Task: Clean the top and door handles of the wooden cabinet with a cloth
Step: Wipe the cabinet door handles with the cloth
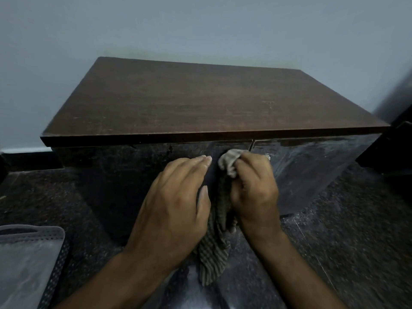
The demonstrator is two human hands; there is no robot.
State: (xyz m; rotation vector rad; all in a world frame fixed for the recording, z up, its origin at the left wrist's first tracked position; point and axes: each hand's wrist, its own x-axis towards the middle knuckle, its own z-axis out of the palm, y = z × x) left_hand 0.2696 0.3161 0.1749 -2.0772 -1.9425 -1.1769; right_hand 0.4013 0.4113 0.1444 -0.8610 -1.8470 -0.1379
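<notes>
A low dark wooden cabinet (200, 101) stands against the wall, its bare brown top facing me. My right hand (254, 188) grips a striped grey-brown cloth (219, 241), bunched at the top against the cabinet front near the seam between the two doors. The rest of the cloth hangs down between my hands. Beside it, my left hand (176, 204) lies with straight fingers flat on the left door (124, 175). A small shiny bit of a handle (268, 157) shows just right of my right hand; the handles are otherwise hidden.
A grey perforated plastic basket (29, 259) sits on the dark speckled floor (347, 219) at lower left. A pale wall (200, 25) runs behind the cabinet. Something dark stands at the right edge beside the cabinet.
</notes>
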